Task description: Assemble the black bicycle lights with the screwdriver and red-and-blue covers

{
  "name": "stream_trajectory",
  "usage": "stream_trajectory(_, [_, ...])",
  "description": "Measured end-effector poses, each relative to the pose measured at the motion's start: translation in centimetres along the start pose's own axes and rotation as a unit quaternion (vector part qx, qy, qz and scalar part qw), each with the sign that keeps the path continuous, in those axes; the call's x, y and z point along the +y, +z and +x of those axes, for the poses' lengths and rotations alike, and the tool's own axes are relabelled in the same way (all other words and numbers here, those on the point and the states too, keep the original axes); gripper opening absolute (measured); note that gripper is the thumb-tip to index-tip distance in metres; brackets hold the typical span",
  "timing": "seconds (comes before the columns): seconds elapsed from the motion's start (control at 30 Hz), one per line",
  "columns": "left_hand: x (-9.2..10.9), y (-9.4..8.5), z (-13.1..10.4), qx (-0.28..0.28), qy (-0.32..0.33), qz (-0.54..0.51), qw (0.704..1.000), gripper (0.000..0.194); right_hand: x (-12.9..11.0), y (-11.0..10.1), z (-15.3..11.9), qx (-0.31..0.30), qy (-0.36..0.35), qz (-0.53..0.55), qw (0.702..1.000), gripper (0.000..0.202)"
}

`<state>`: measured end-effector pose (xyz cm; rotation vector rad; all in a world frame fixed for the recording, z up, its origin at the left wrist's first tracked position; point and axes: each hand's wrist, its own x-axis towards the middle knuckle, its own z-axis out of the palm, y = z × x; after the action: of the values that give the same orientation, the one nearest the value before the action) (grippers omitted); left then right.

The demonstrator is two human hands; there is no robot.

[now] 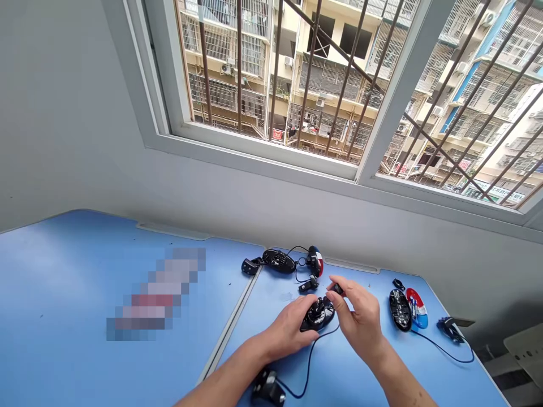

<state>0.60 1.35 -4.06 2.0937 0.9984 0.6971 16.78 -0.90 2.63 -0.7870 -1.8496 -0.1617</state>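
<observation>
At bench centre, my left hand (288, 330) steadies an opened mouse base (317, 315) while my right hand (358, 316) fingers pinch a small black part (337, 289) above it; assembly seems unfinished.

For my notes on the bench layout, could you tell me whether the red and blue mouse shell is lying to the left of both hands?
No, the red and blue mouse shell lies on the blue table beyond the right hand, away from the left hand.
</observation>
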Motion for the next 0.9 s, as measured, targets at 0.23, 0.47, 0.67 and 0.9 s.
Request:
stream_trajectory(0.23, [0.3, -0.2, 0.1, -0.009, -0.014, 0.002, 1.000, 0.041, 0.9, -0.7, 0.4, -0.054, 0.011, 0.082, 0.995, 0.028])
stream_trajectory(0.47, [0.1, -0.1, 0.0, -0.007, -0.005, -0.008, 1.000, 0.041, 1.3, -0.8, 0.5, -0.087, 0.016, 0.127, 0.988, 0.030])
stream_trajectory(0.67, [0.2, -0.2, 0.1, 0.014, 0.039, -0.057, 0.997, 0.024, 0.4, -0.2, 0.0, -0.067, -0.011, 0.099, 0.993, 0.036])
stream_trajectory(0.9, [-0.3, -0.1, 0.5, 0.007, 0.084, -0.078, 0.993, 0.017, 0.1, -0.3, 0.0, -0.074, -0.013, 0.093, 0.993, 0.036])
